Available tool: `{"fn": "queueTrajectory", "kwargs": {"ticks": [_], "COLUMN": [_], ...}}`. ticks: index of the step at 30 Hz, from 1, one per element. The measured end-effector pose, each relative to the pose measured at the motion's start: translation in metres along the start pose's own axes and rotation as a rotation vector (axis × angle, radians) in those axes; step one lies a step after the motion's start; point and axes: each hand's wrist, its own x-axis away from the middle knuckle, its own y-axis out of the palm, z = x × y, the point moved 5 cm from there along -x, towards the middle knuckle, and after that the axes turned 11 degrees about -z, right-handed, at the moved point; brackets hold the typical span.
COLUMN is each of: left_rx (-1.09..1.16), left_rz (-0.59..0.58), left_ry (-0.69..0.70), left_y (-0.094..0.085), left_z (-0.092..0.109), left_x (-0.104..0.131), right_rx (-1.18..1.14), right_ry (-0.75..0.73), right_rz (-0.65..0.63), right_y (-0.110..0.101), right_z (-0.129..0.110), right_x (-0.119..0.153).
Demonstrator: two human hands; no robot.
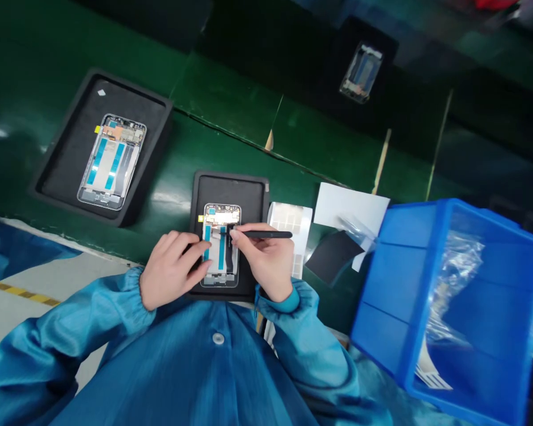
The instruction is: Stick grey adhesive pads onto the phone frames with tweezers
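Observation:
An opened phone (214,260) with blue strips and a bared circuit board lies in a black foam tray (249,195) in front of me. My left hand (173,266) is open, its fingers spread and their tips resting at the phone's left side. A thin black tool that looks like tweezers (270,235) is pinched in my right hand (269,257). Its tip points left, over the upper middle of the phone; whether it touches a part there is too small to tell.
Another opened phone (111,163) lies in a larger black tray (160,102) at left. To the right are a sticker sheet (288,216), white paper (350,204), a dark sheet (335,255) and a blue bin (395,284) with clear plastic inside. A further phone (362,72) lies across the green table.

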Motion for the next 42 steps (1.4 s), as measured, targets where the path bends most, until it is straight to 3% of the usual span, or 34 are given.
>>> {"fn": "queueTrajectory", "kwargs": {"ticks": [6,11,42], "left_rx": [-0.014,-0.018,-0.056], "left_rz": [0.130,0.164,0.153], "left_ry": [-0.076,-0.085,-0.084], "left_y": [0.0038,0.0047,0.0060], "left_z": [-0.0098,-0.0094,-0.0093], "left_x": [-0.0039,-0.0050,-0.0044], "right_rx": [0.025,0.051,0.096], "right_ry": [-0.002,-0.002,-0.035], "right_rz": [0.009,0.026,0.032], "right_y": [0.0024,0.0037,0.0047], "right_z": [0.0053,0.0048,0.0026], "right_x": [-0.0004,0.0002,0.0005]}}
